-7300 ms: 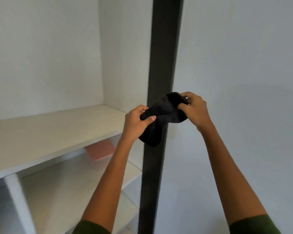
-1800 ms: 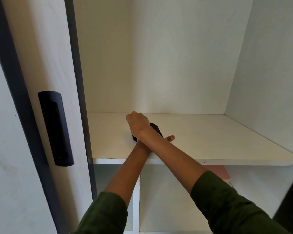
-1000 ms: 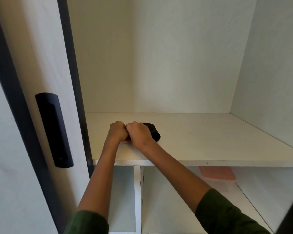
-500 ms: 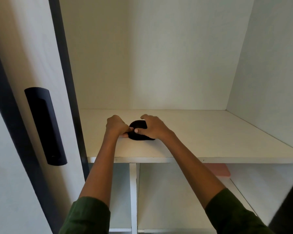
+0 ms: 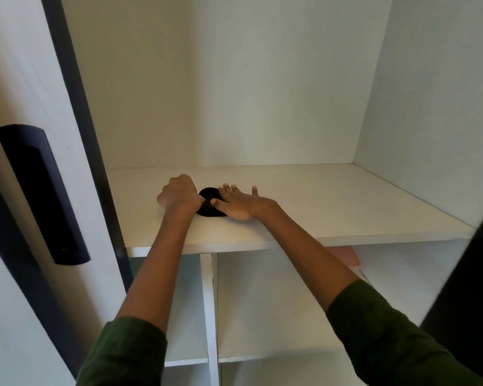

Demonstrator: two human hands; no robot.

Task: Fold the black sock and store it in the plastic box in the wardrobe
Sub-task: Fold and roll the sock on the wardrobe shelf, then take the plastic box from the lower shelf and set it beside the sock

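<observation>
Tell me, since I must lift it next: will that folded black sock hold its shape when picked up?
Probably not by itself. The black sock is soft cloth, bunched small between the left hand and the flat right hand, so it likely springs open. It looks light and unlikely to slide on the shelf.

From my remote seat I see the black sock [image 5: 209, 203] bunched into a small, rounded, compact bundle, lying on the white wardrobe shelf [image 5: 332, 207] toward its left side and nearer the front edge than the back wall. Only a dark oval of it shows, since the hands cover its flanks: the left hand [image 5: 180, 196], curled into a fist, presses against the sock's left side, while the right hand [image 5: 239, 203], fingers [image 5: 227, 190] spread flat, lies over its right side. Below that shelf and to the sock's right, a sliver of a pink, flat-topped thing [image 5: 345, 256] peeks out; whether it is the plastic box I cannot tell.
</observation>
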